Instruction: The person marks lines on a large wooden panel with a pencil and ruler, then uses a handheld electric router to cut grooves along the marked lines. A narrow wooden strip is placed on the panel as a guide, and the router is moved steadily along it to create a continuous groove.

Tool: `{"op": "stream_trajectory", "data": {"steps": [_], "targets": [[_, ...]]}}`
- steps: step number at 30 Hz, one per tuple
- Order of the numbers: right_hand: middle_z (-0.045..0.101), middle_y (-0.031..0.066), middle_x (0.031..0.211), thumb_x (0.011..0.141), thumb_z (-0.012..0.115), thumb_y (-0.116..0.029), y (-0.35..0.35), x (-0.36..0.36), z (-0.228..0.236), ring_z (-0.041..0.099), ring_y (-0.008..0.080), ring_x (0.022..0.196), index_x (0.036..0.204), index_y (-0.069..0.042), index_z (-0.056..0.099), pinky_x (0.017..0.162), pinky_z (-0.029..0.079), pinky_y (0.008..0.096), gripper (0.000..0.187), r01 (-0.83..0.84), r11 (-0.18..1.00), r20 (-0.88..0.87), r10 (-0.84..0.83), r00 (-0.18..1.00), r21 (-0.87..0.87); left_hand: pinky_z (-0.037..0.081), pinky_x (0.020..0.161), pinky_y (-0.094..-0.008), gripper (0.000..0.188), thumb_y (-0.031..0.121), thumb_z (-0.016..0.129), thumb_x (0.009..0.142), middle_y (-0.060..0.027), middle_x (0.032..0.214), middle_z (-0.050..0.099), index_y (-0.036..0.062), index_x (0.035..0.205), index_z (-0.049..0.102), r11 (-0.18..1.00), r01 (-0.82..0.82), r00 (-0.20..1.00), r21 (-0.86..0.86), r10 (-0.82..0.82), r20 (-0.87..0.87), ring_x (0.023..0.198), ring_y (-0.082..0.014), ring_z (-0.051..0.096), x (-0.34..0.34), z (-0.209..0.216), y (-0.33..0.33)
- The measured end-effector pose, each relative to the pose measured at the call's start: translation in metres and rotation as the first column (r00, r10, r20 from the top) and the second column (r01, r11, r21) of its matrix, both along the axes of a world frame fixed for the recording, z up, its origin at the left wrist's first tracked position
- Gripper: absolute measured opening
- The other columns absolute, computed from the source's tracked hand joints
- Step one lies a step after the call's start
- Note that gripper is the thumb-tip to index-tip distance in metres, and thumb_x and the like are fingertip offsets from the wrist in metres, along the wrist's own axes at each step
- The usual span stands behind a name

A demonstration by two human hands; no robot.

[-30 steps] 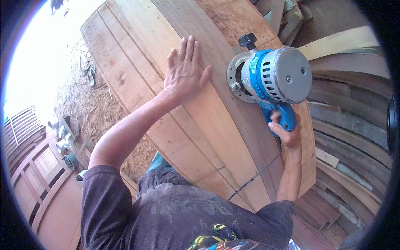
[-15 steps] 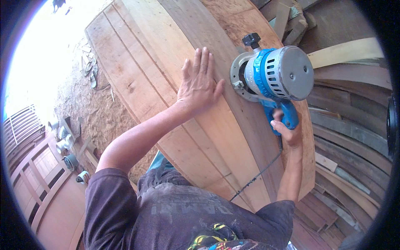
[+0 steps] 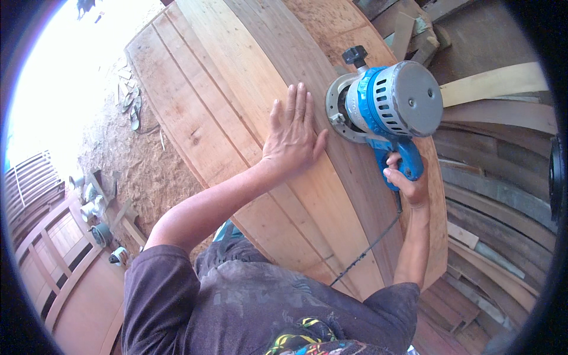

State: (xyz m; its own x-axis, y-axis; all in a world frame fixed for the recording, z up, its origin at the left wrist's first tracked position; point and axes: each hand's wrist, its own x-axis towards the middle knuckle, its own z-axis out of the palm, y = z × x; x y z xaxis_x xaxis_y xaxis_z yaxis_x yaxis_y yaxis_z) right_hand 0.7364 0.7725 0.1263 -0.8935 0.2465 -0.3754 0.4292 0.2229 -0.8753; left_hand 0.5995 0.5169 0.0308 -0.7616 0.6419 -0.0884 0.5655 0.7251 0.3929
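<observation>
The left hand (image 3: 294, 135) lies open, flat on the plank panel (image 3: 236, 100), while the right hand (image 3: 408, 180) grips the blue router's (image 3: 387, 106) handle.

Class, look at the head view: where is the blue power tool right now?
The blue power tool sits upper right on the wooden panel, gripped by the right hand, just right of the flat left hand.
</observation>
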Motion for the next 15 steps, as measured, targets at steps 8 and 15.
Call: {"op": "stream_trajectory", "data": {"steps": [8,15], "targets": [[0.059,-0.0023,0.078,0.082,0.077,-0.006,-0.008,-0.025,-0.002,0.055,0.008,0.069,0.096,-0.008,0.068,0.065,0.042,0.0261,0.017,0.013,0.999,0.006,-0.013,1.0,-0.043,0.004,0.127,-0.0542,0.086,0.048,0.048,0.103,-0.0249,0.172,0.012,-0.0084,0.162,0.019,1.0,0.009,0.999,-0.006,-0.009,0.038,0.163,-0.0346,0.002,0.002,0.001,-0.001],[0.058,-0.0004,0.072,0.08,0.075,-0.005,-0.012,-0.042,-0.009,0.055,0.0087,0.061,0.097,-0.006,0.067,0.056,0.042,0.0264,0.019,0.034,0.999,-0.015,-0.035,0.999,-0.034,0.003,0.126,-0.0558,0.087,0.047,0.047,0.103,-0.0264,0.172,0.011,-0.0089,0.162,0.016,0.999,0.034,0.997,0.008,-0.035,0.074,0.163,-0.0358,0.002,0.003,0.002,-0.001]]}}
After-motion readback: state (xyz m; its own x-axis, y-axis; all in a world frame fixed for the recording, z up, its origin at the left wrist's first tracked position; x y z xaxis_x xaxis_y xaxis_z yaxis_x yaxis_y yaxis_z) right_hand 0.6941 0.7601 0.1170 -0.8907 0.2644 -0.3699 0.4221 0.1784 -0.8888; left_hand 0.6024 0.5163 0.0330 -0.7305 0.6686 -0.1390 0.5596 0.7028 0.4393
